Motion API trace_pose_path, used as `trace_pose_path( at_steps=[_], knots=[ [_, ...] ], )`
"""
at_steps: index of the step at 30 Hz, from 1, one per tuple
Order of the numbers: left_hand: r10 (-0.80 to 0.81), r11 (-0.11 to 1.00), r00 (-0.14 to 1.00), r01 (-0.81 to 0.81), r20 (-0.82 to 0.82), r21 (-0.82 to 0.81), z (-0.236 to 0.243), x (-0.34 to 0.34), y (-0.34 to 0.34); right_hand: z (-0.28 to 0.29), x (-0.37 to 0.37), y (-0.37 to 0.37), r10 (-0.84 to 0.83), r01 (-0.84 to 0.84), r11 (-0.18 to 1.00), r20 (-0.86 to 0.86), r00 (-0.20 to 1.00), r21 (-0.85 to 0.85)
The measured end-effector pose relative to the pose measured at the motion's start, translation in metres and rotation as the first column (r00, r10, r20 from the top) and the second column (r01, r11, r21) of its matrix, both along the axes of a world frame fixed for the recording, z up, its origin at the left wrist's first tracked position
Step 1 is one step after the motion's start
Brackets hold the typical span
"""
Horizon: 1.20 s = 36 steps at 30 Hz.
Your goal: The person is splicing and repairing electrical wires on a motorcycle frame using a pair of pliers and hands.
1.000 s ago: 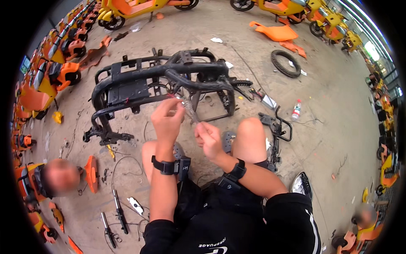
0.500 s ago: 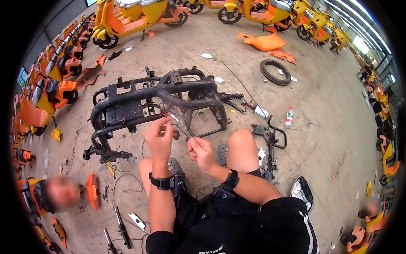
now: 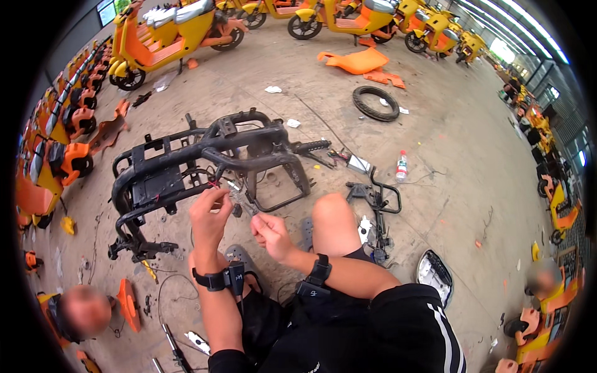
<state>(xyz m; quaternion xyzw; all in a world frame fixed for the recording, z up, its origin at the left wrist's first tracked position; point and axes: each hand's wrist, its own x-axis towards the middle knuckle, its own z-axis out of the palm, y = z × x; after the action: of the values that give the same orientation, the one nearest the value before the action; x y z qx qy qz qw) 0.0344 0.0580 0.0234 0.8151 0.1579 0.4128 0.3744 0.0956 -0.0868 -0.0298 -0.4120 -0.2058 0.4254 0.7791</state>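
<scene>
The grey-brown concrete floor [image 3: 472,137] bears a black tubular metal frame [image 3: 186,151] at nine o'clock, a round black tyre [image 3: 373,114] at one.

There is one frame [image 3: 186,152]. On its near side are two hands, one left hand [image 3: 209,217] and one right hand [image 3: 272,236], with two wristbands [image 3: 214,281] and two clogs [image 3: 239,253]. Right of the frame is one bottle [image 3: 402,168]; beyond it to the right, one tyre [image 3: 368,112] and two orange panels [image 3: 357,61]. One white shell [image 3: 429,267] lies near-right of the frame. Two other people [image 3: 87,311] show, one on either side of it. Scooters [image 3: 345,23] left, right and beyond overlap too much to count.
</scene>
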Motion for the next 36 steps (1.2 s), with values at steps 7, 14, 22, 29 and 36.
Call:
trace_pose_path(
  at_steps=[7,14,22,29,36],
  knots=[
    [0.033,0.997,0.999,-0.034,0.024,0.064,-0.003,0.002,-0.001,0.000,-0.002,0.001,-0.011,0.011,1.000,0.031,0.999,0.011],
    [0.059,0.998,0.998,-0.059,-0.001,0.017,-0.013,0.011,0.002,-0.003,0.000,0.001,-0.054,0.056,0.998,0.070,0.996,-0.022],
    [0.198,0.931,0.977,-0.161,0.084,-0.327,-0.017,-0.003,0.003,-0.007,0.002,0.005,-0.138,0.138,0.983,0.009,0.990,-0.123],
    [-0.110,0.850,0.993,0.067,-0.052,-0.522,-0.020,-0.013,-0.027,0.001,-0.003,0.001,-0.076,0.071,0.997,-0.139,0.987,-0.036],
    [-0.159,0.858,0.986,0.111,-0.053,-0.501,-0.009,-0.002,-0.051,-0.004,-0.003,0.011,-0.242,0.242,0.970,-0.019,0.970,-0.001]
  ],
)
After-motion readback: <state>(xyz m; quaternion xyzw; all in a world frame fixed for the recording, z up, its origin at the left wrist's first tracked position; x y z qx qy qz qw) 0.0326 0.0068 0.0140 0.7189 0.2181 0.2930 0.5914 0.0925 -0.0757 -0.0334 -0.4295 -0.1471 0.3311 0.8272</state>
